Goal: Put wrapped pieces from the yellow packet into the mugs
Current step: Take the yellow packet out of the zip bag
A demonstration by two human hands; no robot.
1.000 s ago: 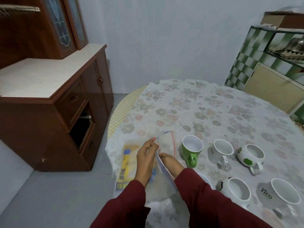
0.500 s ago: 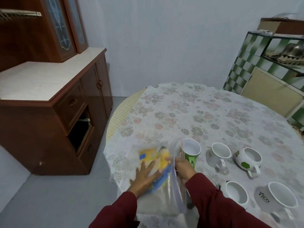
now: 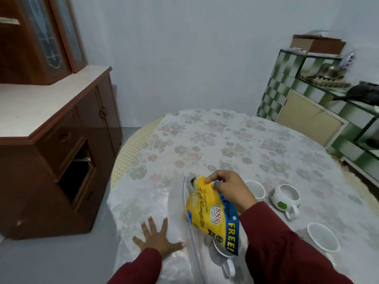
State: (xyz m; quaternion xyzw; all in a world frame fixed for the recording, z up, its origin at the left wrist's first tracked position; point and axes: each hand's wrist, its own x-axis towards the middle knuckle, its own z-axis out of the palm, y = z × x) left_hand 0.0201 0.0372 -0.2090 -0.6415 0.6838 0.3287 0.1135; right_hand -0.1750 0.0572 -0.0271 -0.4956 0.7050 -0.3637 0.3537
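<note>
Near the table's (image 3: 225,140) front edge, right hand (image 3: 229,191) pinches the yellow packet (image 3: 209,210), now out of the clear bag (image 3: 180,238); left hand (image 3: 158,238) lies spread flat on it.

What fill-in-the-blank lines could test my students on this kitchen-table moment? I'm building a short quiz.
1. The right hand lifts the ____ packet by its top edge.
2. The left hand lies ____, palm down, on the clear plastic bag.
3. The mug with the hexagon carries a ____ hexagon.
4. The tablecloth has a ____ pattern.

Missing words: yellow; flat; green; floral
</note>
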